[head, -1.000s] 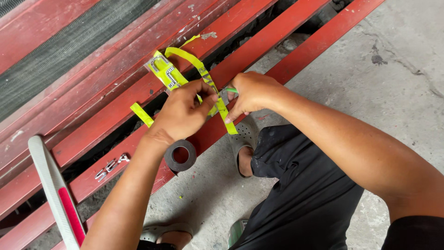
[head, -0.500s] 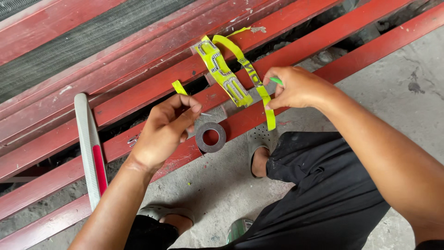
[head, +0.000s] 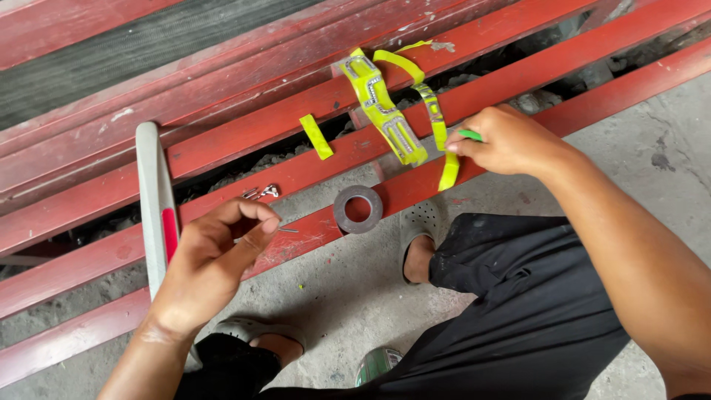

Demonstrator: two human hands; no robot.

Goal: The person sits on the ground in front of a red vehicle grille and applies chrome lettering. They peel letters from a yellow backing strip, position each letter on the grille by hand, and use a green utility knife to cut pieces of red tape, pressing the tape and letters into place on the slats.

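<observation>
Red steel beams [head: 222, 148] with one tape roll [head: 358, 209], right hand [head: 503, 139] pinching one yellow strap [head: 385, 111], left hand [head: 215, 259] loosely curled, empty.

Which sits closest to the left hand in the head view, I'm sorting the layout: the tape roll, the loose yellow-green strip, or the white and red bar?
From the left hand:
1. White and red bar, just left of it.
2. Tape roll, to its right on the red beam.
3. Loose yellow-green strip, farther up.

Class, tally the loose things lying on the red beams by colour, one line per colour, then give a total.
Yellow-green: 3, the patterned strip, the long strip held by the right hand, and the short piece.
Grey: 1, the tape roll.
White and red: 1, the long bar.
Total: 5
</observation>
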